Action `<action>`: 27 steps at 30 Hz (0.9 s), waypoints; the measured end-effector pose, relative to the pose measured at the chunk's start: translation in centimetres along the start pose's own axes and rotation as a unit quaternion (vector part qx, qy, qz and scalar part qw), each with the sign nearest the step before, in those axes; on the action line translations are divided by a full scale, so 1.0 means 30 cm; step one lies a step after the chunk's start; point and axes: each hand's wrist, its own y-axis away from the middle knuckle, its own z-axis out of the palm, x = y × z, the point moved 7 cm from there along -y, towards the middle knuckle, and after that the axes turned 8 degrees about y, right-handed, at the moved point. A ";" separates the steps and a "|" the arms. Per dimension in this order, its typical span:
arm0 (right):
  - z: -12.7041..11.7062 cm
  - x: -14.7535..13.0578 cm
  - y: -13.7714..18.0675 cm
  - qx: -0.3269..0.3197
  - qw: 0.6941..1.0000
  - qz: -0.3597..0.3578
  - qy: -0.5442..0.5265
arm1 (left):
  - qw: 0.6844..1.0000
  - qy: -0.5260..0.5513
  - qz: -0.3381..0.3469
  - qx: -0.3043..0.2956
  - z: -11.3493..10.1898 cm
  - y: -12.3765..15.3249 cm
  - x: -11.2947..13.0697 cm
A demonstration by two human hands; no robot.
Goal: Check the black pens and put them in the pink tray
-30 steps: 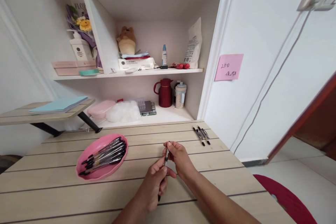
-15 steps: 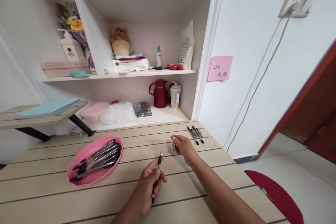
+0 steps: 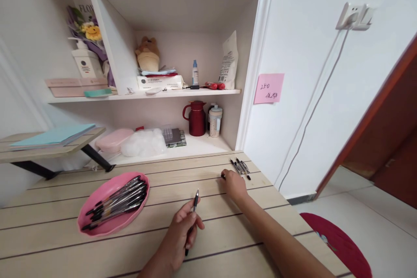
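Note:
My left hand (image 3: 184, 230) is closed around a black pen (image 3: 196, 200), its tip pointing up and away from me. To its right, my right hand (image 3: 233, 186) is low over the table with the fingers curled together. A small dark end shows at its fingertips; the rest is hidden under the hand. Just beyond that hand lie several pens (image 3: 241, 167) side by side, partly covered by it. On the left stands a pink oval tray (image 3: 112, 231) holding a heap of black and clear pens (image 3: 120, 200).
The slatted wooden table (image 3: 130, 249) meets a white shelf unit with a red jug (image 3: 197, 119) and a pale cup (image 3: 215, 121). A small raised stand (image 3: 65, 150) bears blue paper at left. A red round seat (image 3: 335, 243) is at lower right.
My right hand has moved right and down to the table beside the row of pens. My left hand keeps its hold on the pen. The view has shifted slightly.

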 end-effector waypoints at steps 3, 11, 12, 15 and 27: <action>0.005 0.005 -0.003 -0.005 0.999 -0.016 0.049 | 1.000 -0.007 0.000 0.001 0.002 0.003 0.002; -0.053 0.083 -0.003 -0.002 0.998 0.032 0.050 | 1.000 -0.005 -0.003 -0.010 0.005 -0.001 0.002; -0.060 0.097 -0.001 -0.004 0.998 0.039 0.050 | 1.000 -0.005 -0.003 -0.012 0.006 -0.002 0.002; -0.044 0.119 0.014 -0.027 0.997 0.034 0.063 | 1.000 -0.005 -0.003 -0.015 0.007 -0.003 0.003; -0.008 0.162 -0.046 -0.045 0.993 0.066 0.092 | 1.000 -0.002 -0.012 -0.008 0.005 -0.002 0.000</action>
